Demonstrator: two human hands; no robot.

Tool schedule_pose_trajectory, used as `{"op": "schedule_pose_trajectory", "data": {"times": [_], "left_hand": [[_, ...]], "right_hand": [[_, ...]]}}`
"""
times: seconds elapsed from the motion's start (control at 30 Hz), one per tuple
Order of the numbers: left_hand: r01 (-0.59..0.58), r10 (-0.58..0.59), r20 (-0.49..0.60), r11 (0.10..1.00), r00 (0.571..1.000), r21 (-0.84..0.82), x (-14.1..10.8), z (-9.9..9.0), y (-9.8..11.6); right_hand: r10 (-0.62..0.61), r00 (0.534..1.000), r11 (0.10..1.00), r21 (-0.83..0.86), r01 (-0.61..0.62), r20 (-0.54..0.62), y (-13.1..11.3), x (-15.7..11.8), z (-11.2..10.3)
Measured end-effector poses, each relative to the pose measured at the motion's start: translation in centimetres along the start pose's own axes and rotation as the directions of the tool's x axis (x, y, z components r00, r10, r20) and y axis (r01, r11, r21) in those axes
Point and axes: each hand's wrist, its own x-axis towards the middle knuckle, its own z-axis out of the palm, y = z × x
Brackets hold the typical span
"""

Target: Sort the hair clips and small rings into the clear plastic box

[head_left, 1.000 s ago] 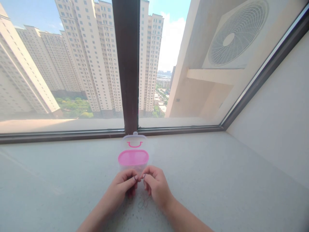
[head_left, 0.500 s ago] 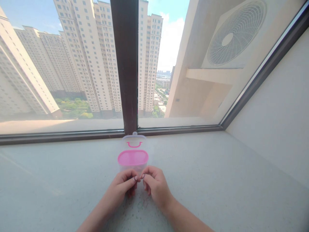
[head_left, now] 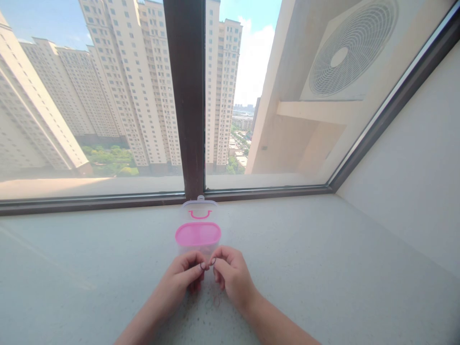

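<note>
My left hand (head_left: 184, 274) is closed in a pinch, thumb against index finger, with a thin dark band (head_left: 202, 266) curving at the thumb tip. Facing it, my right hand (head_left: 234, 275) pinches the same way, and another thin dark curve (head_left: 214, 261) shows at its thumb. The fingertips nearly meet; whether one band or two is held I cannot tell. Just beyond my fingers stands a clear plastic box with a pink rim and interior (head_left: 198, 234), its front partly hidden by my hands. On the surface below them lie small thin loops (head_left: 215, 301), faint and pale.
A clear lid with a pink handle (head_left: 200, 215) stands behind the box, near the window frame (head_left: 194, 143). The pale speckled sill (head_left: 305, 258) spreads to both sides. At right a white wall (head_left: 413, 167) rises. Outside are tall buildings and a fan unit.
</note>
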Motion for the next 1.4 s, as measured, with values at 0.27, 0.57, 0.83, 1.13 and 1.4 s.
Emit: {"op": "schedule_pose_trajectory", "data": {"times": [0.27,0.57,0.83,1.13,1.4], "left_hand": [[-0.007,0.007,-0.003,1.000,1.000,-0.017,-0.04,0.11,-0.09],[-0.005,0.003,-0.017,0.995,1.000,-0.101,-0.02,0.32,-0.25],[-0.005,0.001,-0.033,0.995,0.999,-0.102,-0.05,0.22,-0.47],[0.005,-0.010,-0.054,0.996,0.999,-0.091,-0.08,0.32,-0.23],[-0.003,-0.002,-0.049,0.996,0.999,-0.092,-0.11,0.10,-0.78]], "right_hand": [[-0.002,1.000,1.000,0.005,0.002,-0.008,0.09,-0.05,-0.07],[-0.022,1.000,1.000,0.003,0.022,0.006,0.24,-0.11,-0.41],[-0.041,0.999,0.999,-0.028,0.041,0.006,0.47,-0.18,-0.36],[-0.046,0.999,0.996,-0.078,0.045,-0.001,-0.08,-0.39,-0.38],[-0.031,0.999,0.996,-0.079,0.032,0.005,-0.10,-0.46,-0.27]]}}
